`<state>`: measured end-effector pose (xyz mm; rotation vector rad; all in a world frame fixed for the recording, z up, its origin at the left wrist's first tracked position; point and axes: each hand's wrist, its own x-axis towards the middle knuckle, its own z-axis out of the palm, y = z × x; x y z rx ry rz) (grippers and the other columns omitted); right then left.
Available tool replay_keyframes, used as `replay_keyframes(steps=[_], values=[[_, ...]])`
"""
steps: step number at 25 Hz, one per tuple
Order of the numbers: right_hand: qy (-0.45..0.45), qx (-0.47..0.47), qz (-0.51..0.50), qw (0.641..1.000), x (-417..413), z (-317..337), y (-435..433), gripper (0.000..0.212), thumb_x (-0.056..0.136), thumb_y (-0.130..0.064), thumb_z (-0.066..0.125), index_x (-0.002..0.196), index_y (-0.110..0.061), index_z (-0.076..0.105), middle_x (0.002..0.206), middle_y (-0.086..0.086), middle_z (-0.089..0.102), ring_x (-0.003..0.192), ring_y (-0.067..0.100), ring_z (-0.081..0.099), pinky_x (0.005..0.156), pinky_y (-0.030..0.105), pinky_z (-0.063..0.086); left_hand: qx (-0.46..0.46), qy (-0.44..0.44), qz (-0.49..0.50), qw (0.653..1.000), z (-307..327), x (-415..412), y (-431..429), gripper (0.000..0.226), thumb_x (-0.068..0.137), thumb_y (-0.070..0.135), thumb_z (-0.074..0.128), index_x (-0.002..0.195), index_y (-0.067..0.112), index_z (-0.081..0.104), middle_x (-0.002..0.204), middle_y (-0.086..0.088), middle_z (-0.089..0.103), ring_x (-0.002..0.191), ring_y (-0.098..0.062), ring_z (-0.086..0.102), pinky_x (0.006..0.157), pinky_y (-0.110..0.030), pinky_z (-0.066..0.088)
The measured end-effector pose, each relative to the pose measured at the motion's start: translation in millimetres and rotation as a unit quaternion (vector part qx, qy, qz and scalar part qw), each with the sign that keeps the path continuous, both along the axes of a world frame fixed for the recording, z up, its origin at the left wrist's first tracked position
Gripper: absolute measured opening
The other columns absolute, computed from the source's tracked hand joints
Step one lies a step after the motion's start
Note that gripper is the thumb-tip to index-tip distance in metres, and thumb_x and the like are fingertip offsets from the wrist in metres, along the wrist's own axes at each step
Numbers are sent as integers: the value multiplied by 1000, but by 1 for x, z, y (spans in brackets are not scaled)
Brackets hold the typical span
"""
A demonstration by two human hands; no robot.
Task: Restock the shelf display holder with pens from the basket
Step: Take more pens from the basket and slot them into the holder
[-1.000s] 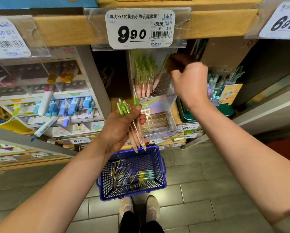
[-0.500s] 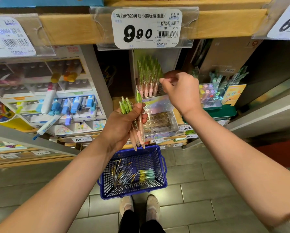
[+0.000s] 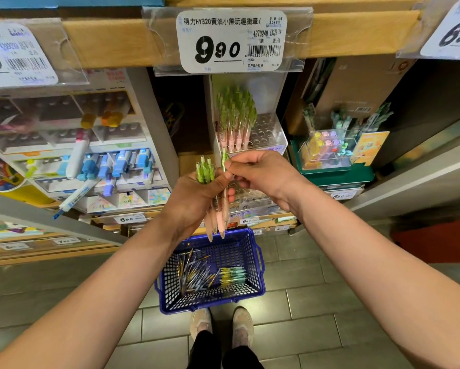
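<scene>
My left hand [image 3: 194, 198] grips a bunch of pens [image 3: 215, 209] with green tops and pink barrels, tips pointing down. My right hand [image 3: 261, 173] pinches the green top of one pen in that bunch. Behind both hands stands the clear display holder [image 3: 270, 131] with rows of round holes; several green-topped pens [image 3: 235, 115] stand in its left part, the right holes are bare. On the floor below sits the blue basket [image 3: 253, 291] with several more pens [image 3: 210, 275] lying in it.
A wooden shelf edge [image 3: 111, 38] with price tags runs across the top. A white marker display [image 3: 90, 161] stands at the left, a green stand [image 3: 332, 177] with a clear box of pens at the right. My shoes [image 3: 222, 326] touch the basket's near side.
My right hand came down and left from the display holder to the bunch in my left hand and now pinches one pen's top. The left hand stayed in place.
</scene>
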<state>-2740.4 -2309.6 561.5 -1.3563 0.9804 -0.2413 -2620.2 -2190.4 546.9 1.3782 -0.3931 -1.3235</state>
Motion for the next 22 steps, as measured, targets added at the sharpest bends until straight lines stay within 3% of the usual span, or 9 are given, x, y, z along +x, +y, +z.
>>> replay_keyframes(steps=[2, 6, 9, 12, 16, 22], values=[[-11, -27, -16, 999, -1, 4, -3, 7, 91, -13, 73, 90, -19, 77, 76, -5, 75, 69, 8, 66, 77, 28, 58, -4, 5, 4, 1000, -1, -2, 2, 17, 80, 25, 73, 93, 15, 79, 86, -11, 76, 82, -23, 72, 80, -33, 61], [-104, -124, -132, 978, -1, 21, -21, 9, 93, -13, 68, 87, -17, 73, 73, 0, 76, 74, 16, 73, 80, 36, 62, 5, 37, 67, 997, -5, 0, 6, 23, 85, 18, 74, 103, 3, 72, 86, -11, 76, 85, -25, 74, 76, -31, 62], [-87, -242, -174, 950, 5, 29, -31, 18, 92, -14, 64, 76, -22, 70, 73, -2, 77, 78, 14, 76, 82, 44, 62, 15, 68, 106, 992, -4, 3, 8, 19, 87, 17, 73, 99, 3, 69, 77, -8, 74, 74, -20, 74, 68, -27, 61], [-39, -333, -147, 931, 12, 30, -29, 17, 92, -18, 61, 80, -24, 71, 77, -7, 76, 78, 6, 75, 82, 41, 62, 13, 77, 119, 990, -3, 4, 7, 17, 89, 19, 71, 94, 4, 68, 70, -3, 70, 66, -16, 71, 62, -24, 59], [-2, -410, -93, 907, 19, 27, -25, 13, 95, -23, 64, 95, -19, 77, 83, -3, 77, 80, 9, 74, 81, 35, 60, -1, 84, 108, 991, -2, 6, 7, 18, 97, 23, 63, 98, 4, 64, 71, -2, 62, 60, -13, 61, 56, -23, 55], [48, -485, -10, 873, 21, 12, -16, 17, 95, -22, 69, 106, -11, 76, 88, -4, 76, 79, 6, 70, 82, 26, 59, -6, 104, 75, 992, -4, 19, 9, 25, 102, 19, 55, 116, 0, 64, 81, -8, 65, 71, -17, 64, 69, -24, 57]])
